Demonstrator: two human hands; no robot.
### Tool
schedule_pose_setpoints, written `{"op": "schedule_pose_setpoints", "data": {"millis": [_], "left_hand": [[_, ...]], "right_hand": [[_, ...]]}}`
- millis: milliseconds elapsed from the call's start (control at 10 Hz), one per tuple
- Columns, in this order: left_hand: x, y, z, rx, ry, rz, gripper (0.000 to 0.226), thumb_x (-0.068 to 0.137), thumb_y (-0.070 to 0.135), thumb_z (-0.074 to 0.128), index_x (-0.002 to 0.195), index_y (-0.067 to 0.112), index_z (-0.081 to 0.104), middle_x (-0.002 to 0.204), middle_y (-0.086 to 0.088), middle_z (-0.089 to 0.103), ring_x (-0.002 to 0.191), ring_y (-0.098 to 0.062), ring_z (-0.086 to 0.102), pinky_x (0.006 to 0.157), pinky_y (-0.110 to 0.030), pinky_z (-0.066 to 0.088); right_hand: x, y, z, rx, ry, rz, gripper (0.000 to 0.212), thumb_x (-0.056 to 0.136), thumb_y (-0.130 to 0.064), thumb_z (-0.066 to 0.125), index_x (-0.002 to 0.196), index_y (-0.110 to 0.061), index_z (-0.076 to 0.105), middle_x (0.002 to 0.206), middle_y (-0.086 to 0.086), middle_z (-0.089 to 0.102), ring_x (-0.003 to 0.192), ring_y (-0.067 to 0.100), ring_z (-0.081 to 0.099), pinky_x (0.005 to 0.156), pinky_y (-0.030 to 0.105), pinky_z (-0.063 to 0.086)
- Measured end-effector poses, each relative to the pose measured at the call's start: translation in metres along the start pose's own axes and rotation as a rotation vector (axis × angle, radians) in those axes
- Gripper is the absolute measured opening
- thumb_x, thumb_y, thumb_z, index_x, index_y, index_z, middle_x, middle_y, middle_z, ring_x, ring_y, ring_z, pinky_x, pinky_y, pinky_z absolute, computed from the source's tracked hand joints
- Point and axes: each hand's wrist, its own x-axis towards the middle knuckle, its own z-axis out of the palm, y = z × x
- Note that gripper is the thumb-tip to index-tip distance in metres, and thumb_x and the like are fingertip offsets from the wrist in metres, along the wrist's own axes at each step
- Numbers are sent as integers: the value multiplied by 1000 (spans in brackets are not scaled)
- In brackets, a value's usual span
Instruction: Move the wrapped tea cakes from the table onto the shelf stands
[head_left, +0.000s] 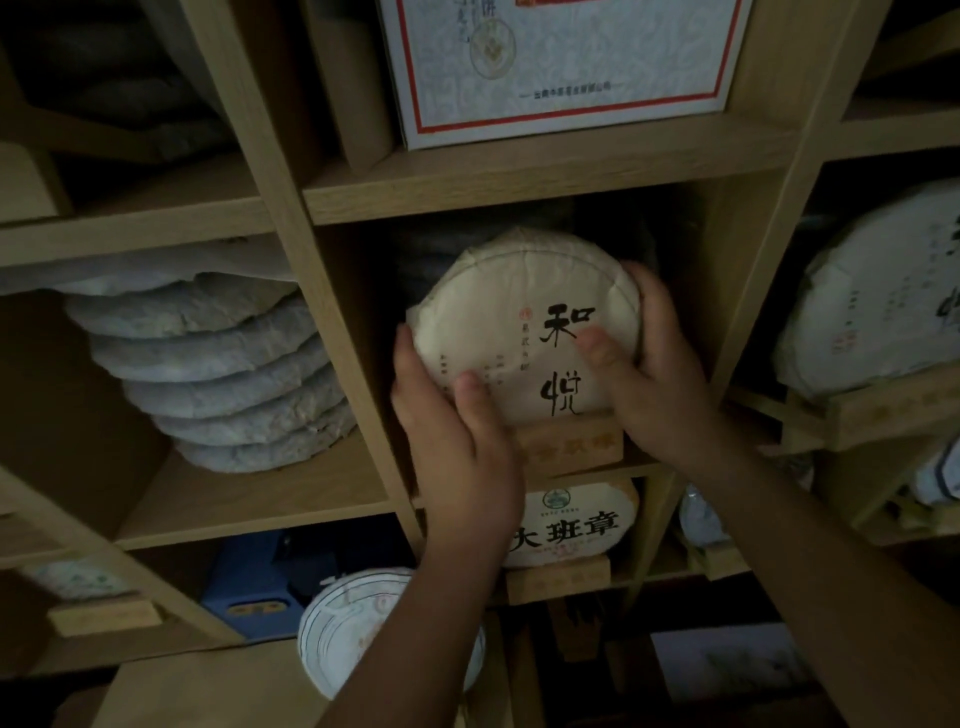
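Mid-placement. Round tea cake in cream paper with large black brush characters (524, 325), upright and face-out in the middle cubby of the pale wooden shelf unit (545, 195), bottom edge at or just into the small light-wood stand with faint gold lettering (571, 444). Whether fully seated in the stand: cannot tell, lower rim hidden behind thumbs and stand front.

Left hand (457, 441) wrapped round the lower left rim, thumb laid across the paper face, fingers curled behind. Right hand (649, 364) cupped round the right rim, thumb pressed on the face beside the characters. Both clamped on the cake, neither released.

Already on stands, by the look of things: a cream-wrapped cake with bold black characters and a green emblem (574, 525) in the cubby below, propped on its own wooden stand (558, 579); a pale paper-wrapped cake (878, 296) leaning on a stand in the right-hand cubby. Stack of grey-white wrapped cakes (218, 374) lying tilted in the left cubby, not on a stand. White box with red border (566, 67) on the level above.

Lower down, a white-wrapped cake with thin dark ring lines (353, 629), partly behind the left forearm; on a stand or a surface, unclear. Counter not in view, so number of cakes left unknown. Probably left for this cake: settle, let go.
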Motion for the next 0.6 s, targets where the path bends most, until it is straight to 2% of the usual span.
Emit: {"op": "schedule_pose_setpoints", "data": {"millis": [100, 200, 300, 400, 500, 600], "left_hand": [[-2, -7, 14, -30, 91, -11, 58, 104, 29, 38, 158, 12, 22, 146, 0, 38, 113, 13, 43, 90, 5, 32], [-3, -8, 17, -13, 122, -9, 60, 102, 32, 40, 156, 11, 24, 137, 8, 36, 117, 4, 39, 91, -6, 35], [0, -11, 13, 9, 65, -16, 64, 102, 40, 40, 157, 15, 20, 141, 7, 37, 125, -7, 43, 99, -26, 40], [4, -8, -1, 12, -64, -11, 68, 103, 44, 41, 161, 20, 14, 161, -2, 33, 142, -8, 37, 110, -24, 37], [2, -1, -22, -17, -143, -48, 73, 104, 42, 44, 162, 28, 2, 167, 5, 24, 145, 0, 29, 112, -16, 29], [-6, 14, -51, 3, -188, -115, 68, 103, 42, 45, 160, 35, 9, 158, 9, 44, 136, -3, 47, 101, -13, 42]], "right_hand": [[2, 2, 0, -24, -21, -1, 56, 99, -25, 57, 147, -31, 28, 126, -21, 51, 98, -30, 53, 72, -3, 46], [3, 4, 0, -45, -37, 9, 58, 99, -24, 56, 149, -28, 27, 128, -17, 49, 97, -32, 51, 73, -4, 44], [5, 4, -2, -70, -45, 10, 51, 100, -25, 55, 141, -37, 27, 127, -25, 48, 103, -29, 51, 81, -2, 45], [3, -4, -6, -142, -29, 32, 62, 98, -45, 49, 153, -31, 23, 149, -9, 45, 133, -3, 47, 108, 24, 43], [-7, -23, -10, -215, 4, 103, 76, 99, -49, 45, 159, -35, 1, 167, -3, 20, 147, 6, 23, 117, 37, 27], [-38, -56, -27, -256, 58, 182, 74, 94, -53, 44, 159, -34, 13, 166, -6, 23, 145, 6, 26, 116, 37, 30]]}}
